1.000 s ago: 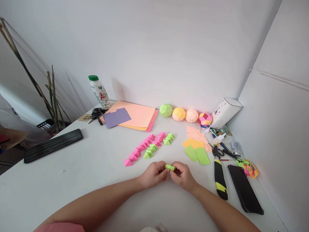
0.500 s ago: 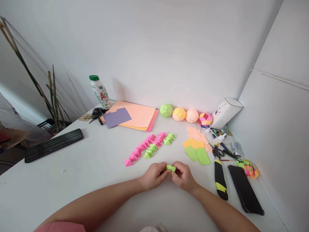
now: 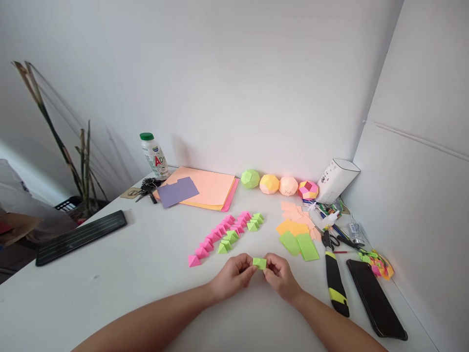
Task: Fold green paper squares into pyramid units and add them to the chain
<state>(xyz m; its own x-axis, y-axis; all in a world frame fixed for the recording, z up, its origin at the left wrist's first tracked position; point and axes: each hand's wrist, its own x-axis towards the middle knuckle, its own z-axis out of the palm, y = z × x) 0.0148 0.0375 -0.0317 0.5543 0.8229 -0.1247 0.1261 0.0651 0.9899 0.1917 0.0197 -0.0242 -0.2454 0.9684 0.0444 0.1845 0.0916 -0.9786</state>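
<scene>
At the lower centre of the frame I pinch a small folded green paper [image 3: 260, 264] between both hands: my left hand [image 3: 233, 276] grips its left end, my right hand [image 3: 285, 278] its right. Just up and left of it stand pink paper pieces [image 3: 202, 253] in slanting lines. Right of centre lie green slips [image 3: 308, 247]; at lower right, a cutter [image 3: 334, 276] beside a phone [image 3: 375, 299].

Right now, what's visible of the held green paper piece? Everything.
The held green paper piece is small, lime, roughly rectangular, long side running left to right. It looks folded; creases are too fine to trace. The left hand pinches its left end, the right hand its right, both ends partly covered. It's over the white table.
</scene>
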